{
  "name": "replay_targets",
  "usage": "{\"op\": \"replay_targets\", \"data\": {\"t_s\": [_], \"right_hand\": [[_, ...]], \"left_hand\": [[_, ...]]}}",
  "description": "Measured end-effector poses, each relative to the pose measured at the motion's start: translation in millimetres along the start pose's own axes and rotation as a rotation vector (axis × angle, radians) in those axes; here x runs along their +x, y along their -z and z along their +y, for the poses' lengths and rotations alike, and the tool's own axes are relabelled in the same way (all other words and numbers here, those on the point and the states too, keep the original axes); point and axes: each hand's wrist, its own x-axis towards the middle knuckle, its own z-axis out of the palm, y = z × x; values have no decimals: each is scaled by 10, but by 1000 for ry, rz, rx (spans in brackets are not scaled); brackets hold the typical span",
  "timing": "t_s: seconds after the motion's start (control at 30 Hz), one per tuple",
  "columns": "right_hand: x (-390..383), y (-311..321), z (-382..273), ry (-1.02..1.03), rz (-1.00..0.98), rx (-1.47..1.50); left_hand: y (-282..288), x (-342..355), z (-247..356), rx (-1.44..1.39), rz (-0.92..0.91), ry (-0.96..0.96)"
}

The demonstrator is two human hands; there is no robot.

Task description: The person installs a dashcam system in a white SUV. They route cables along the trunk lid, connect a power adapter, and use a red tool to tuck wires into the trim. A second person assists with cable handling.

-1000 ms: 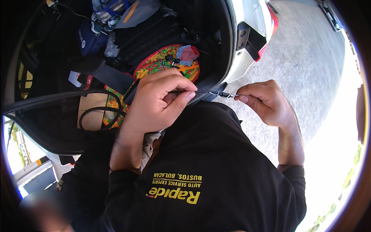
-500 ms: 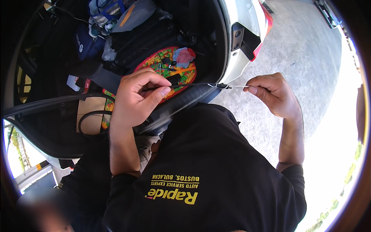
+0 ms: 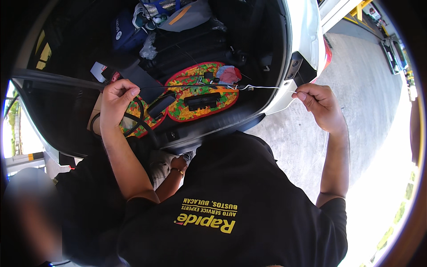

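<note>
My left hand (image 3: 117, 101) pinches a thin black cable (image 3: 178, 86) between thumb and fingertips at the left. The cable runs nearly level across to a small dark plug end (image 3: 249, 88), where a white wire (image 3: 271, 87) is looped around it. At the right, my right hand (image 3: 321, 106) pinches the far end of that white wire. The line hangs stretched between both hands, above a red-edged patterned mat (image 3: 178, 116) in the open car trunk. Another loose black hose or seal (image 3: 141, 109) curves close to my left hand.
On the mat lie black plastic parts (image 3: 201, 102) and a pink-and-blue cloth (image 3: 229, 74). Behind are a dark suitcase (image 3: 187, 49), a blue bag (image 3: 126, 33) and a grey bag (image 3: 189, 18). The white car body (image 3: 307, 31) borders the trunk. A co-worker (image 3: 93, 204) is close at my left.
My left hand has moved left along the black cable, so a longer stretch now spans between my hands. The view has shifted, showing more of the mat and the black parts.
</note>
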Motion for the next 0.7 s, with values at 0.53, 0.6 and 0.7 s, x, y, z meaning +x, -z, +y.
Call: {"op": "replay_targets", "data": {"t_s": [0.53,0.6,0.7], "right_hand": [[1492,-1203,22,-55,-261,-227],[1806,-1490,101,-17,-320,-250],[2203,-1894,249,-2,-423,-140]], "left_hand": [[1478,-992,-2309,-60,745,219],[1706,-998,-2603,24,908,293],[2083,-977,-2921,143,1074,433]]}}
